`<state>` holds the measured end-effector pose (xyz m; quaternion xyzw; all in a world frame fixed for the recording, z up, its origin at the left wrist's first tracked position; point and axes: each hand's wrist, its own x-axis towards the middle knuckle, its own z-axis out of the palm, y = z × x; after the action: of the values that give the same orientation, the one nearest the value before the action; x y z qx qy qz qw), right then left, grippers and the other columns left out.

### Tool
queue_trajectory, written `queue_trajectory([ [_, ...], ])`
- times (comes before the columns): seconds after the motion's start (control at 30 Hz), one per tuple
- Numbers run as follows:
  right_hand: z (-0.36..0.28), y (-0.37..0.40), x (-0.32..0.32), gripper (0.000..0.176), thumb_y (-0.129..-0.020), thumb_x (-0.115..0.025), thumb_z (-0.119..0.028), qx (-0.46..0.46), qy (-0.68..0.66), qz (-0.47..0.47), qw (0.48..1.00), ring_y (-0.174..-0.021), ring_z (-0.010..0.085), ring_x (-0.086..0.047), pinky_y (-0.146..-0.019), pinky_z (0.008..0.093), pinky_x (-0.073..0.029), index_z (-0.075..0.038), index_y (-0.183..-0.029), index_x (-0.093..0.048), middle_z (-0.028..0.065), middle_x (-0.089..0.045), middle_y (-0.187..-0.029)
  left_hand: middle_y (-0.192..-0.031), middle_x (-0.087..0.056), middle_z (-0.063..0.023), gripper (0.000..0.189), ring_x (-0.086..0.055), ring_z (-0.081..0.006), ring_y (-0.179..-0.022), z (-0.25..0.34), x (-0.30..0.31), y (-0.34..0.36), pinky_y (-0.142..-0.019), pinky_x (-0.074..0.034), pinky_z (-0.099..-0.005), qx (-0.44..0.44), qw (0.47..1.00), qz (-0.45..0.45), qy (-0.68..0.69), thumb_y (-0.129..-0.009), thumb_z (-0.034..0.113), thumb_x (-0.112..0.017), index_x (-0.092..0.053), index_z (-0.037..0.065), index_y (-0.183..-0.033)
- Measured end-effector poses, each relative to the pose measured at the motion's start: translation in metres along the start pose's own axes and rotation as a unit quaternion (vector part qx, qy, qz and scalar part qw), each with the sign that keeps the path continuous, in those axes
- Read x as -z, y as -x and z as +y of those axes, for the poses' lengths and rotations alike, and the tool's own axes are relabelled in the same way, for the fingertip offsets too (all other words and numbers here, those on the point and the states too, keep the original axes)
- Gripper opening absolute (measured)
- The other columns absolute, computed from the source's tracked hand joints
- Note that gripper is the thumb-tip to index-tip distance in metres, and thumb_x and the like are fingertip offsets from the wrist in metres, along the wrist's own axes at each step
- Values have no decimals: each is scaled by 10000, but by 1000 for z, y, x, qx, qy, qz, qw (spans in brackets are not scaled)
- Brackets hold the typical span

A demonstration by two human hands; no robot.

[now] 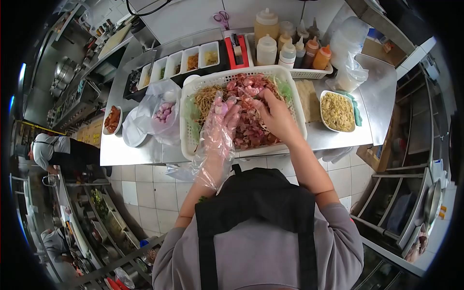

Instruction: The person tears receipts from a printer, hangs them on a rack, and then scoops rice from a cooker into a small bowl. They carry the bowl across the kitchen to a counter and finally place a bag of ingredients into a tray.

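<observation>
a pinkish shallot (221, 108) sits in the curled fingers of the left hand (220, 123) (that one wears a loose clear plastic glove), over the white basket (184, 137). the right hand (276, 116) has its fingers drawn narrow just beside it; whether they pinch anything, i cannot tell. below lie reddish skins and bulbs (253, 128), with dry roots (208, 100) to the left. a plastic bag of shallots (165, 112) rests left of the basket, a tub of yellowish mash (337, 111) to the right, and squeeze bottles (267, 50) behind.
</observation>
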<state>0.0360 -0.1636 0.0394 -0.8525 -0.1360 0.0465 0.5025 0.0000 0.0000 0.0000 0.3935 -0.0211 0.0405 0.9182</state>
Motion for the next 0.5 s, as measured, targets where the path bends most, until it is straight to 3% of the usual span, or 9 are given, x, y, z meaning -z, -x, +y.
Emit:
queue_trajectory([
  [0.07, 2, 3, -9, 316, -838, -528, -196, 108, -33, 48, 992, -803, 360, -565, -709, 403, -433, -45, -1103, -447, 211, -583, -842, -1206, -453, -121, 466, -491, -193, -1033, 3, -2, -1, -876, -432, -274, 64, 993, 22, 100, -850, 211, -538, -361, 54, -1252],
  [0.17, -1, 3, -19, 332, -828, -537, -188, 199, -18, 30, 979, -800, 362, -566, -703, 402, -434, -55, -1118, -443, 198, -586, -851, -1167, -479, -110, 439, -538, -169, -933, 3, -2, -2, -783, -480, -240, 83, 979, 42, 182, -854, 184, -531, -369, 46, -1239],
  [0.2, -6, 3, -16, 332, -842, -530, -159, 150, -27, -25, 988, -927, 321, -557, -784, 353, -426, -42, -1141, -443, 164, -578, -985, -1167, -479, -110, 439, -538, -169, -933, 3, -1, -2, -783, -480, -240, 83, 979, 42, 181, -854, 184, -531, -369, 46, -1239],
  [0.33, -4, 3, -17, 295, -833, -544, -143, 202, -37, -10, 979, -949, 304, -553, -803, 340, -427, -31, -1102, -501, 152, -584, -1004, -1141, -494, -99, 395, -551, -149, -896, -9, 10, -1, -733, -482, -211, 101, 971, 30, 213, -860, 160, -520, -395, 37, -1214],
  [0.4, -3, 0, -18, 242, -815, -544, -136, 217, -33, 31, 975, -866, 329, -564, -757, 357, -449, -56, -1043, -562, 164, -590, -961, -1137, -495, -97, 379, -547, -138, -894, -2, 10, 2, -735, -474, -205, 98, 971, 15, 218, -860, 147, -519, -406, 40, -1205],
  [0.47, 0, -3, -19, 221, -816, -544, -128, 174, -73, 93, 977, -864, 327, -563, -744, 337, -450, -51, -1020, -576, 168, -590, -958, -1124, -498, -97, 367, -544, -131, -888, 17, -6, 9, -727, -468, -207, 76, 995, 41, 41, -840, 102, -542, -431, 41, -1185],
  [0.5, 5, -5, -18, 224, -818, -542, -130, 168, -88, 120, 975, -867, 329, -559, -733, 333, -451, -44, -1023, -571, 173, -588, -957, -1124, -498, -97, 367, -544, -131, -888, 21, -3, 9, -727, -468, -207, 68, 996, 47, 41, -840, 102, -542, -431, 41, -1185],
])
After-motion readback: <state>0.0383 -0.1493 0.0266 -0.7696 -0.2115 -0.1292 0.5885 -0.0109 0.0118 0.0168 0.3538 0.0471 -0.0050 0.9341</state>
